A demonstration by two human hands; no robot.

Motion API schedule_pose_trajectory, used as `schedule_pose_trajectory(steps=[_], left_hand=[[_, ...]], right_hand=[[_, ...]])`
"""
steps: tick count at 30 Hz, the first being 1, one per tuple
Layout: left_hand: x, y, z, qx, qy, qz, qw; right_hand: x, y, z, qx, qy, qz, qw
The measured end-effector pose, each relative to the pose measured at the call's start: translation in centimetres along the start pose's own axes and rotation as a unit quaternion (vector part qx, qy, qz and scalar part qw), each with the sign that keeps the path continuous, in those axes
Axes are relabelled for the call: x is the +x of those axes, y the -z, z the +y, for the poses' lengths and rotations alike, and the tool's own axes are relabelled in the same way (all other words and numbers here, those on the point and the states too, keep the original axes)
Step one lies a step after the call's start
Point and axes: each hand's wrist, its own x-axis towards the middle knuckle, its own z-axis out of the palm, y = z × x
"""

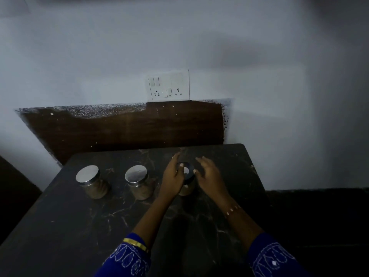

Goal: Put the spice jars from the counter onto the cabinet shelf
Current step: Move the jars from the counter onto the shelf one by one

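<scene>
Nearest the camera, two blue sleeves with white embroidery (129,258) enter from the bottom edge, the left one ending at a gold bangle (135,243), the right forearm carrying a thin bracelet (232,209) near the wrist. Both arms reach forward over the dark, pale-veined tabletop (79,226). The left hand (172,174) is against the left side of the right jar (186,179), its thumb lying over the jar's lid and its fingers reaching round the far side; they are blurred, so how tightly it grips cannot be told. The right hand (207,173) is just beside the same jar on its right, fingers spread and loosely curved; whether its thumb touches the jar cannot be told. This jar stands upright on the tabletop, pale brown powder showing in its lower part between the two hands. To its left, in a row on the tabletop, stand the middle jar (138,181) and, well apart from it, the left jar (92,181), both upright, with shiny metal lids and brown contents, neither touched by a hand. Behind the tabletop a dark brown panel (129,128) runs along the foot of the wall (99,56), its top edge ragged and speckled. Above the panel, a white switchboard (168,84) with switches and two sockets is set in the pale wall.
</scene>
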Motion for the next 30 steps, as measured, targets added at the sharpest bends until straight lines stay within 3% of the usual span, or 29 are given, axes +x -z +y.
schedule_pose_trajectory(steps=[7,14,19,24,30], left_hand=[[-0.9,-0.1,-3.8,-0.029,0.098,-0.012,0.995],[-1.0,0.5,-4.9,-0.085,0.118,-0.062,0.987],[-0.7,0.8,-5.0,-0.117,0.136,-0.061,0.982],[-1.6,1.1,-5.2,-0.172,0.159,-0.033,0.972],[-1.4,1.8,-4.7,-0.190,0.174,-0.046,0.965]], right_hand=[[-0.7,-4.1,2.5,-0.077,-0.051,-0.123,0.988],[-0.6,-5.8,2.7,-0.070,-0.026,-0.062,0.995],[-1.1,-5.1,2.9,-0.021,-0.047,0.008,0.999],[-2.1,-3.0,3.7,0.073,-0.081,-0.028,0.994],[-4.0,0.0,2.4,0.241,-0.117,-0.058,0.962]])
